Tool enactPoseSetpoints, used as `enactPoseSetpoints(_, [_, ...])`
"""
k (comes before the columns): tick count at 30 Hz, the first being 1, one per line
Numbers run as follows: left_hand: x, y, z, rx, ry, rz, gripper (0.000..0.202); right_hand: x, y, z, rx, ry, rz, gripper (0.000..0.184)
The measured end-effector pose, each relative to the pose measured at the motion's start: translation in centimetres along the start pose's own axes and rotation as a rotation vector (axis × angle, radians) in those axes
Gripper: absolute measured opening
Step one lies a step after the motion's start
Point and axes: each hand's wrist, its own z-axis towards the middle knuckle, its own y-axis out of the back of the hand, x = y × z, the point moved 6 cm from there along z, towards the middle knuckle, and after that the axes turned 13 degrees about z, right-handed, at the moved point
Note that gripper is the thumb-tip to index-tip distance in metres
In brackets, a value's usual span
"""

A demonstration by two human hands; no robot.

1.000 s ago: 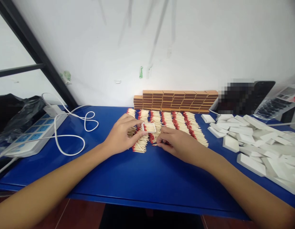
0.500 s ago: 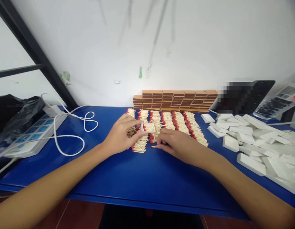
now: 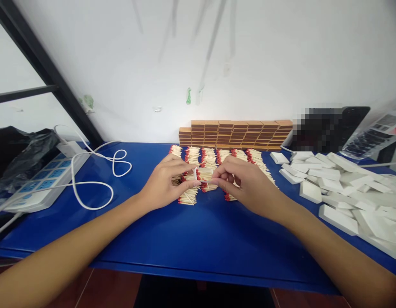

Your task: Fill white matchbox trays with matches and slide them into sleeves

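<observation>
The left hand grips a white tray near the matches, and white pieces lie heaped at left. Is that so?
Not quite: the head view shows the white pieces heaped at right. The left hand grips a white tray near the matches.

left hand (image 3: 166, 182): thumb-finger grip | right hand (image 3: 241, 179): pinching | forearms (image 3: 100, 231): angled inward

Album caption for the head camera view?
Left hand holds a white tray, right hand at its edge, by red-tipped matches.
</observation>
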Motion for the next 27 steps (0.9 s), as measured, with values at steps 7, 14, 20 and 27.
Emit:
enactPoseSetpoints(7, [-0.7, 0.0, -0.1, 0.003, -0.022, -0.05, 0.039, 0.7, -0.5, -0.2, -0.086, 0.146, -0.111, 0.008])
enactPoseSetpoints(14, [-1.1, -0.1, 0.0, 0.003, -0.038, -0.049, 0.04, 0.7, -1.0, -0.4, -0.09, 0.161, -0.109, 0.009])
enactPoseSetpoints(20, [-0.5, 0.1, 0.0, -0.012, 0.004, -0.028, 0.037, 1.2, 0.5, -0.1, -0.174, 0.196, -0.138, 0.01])
enactPoseSetpoints(27, [1.4, 0.8, 0.0, -0.073, 0.135, 0.053, 0.036, -0.9, -0.4, 0.0, 0.048, 0.108, -0.214, 0.01])
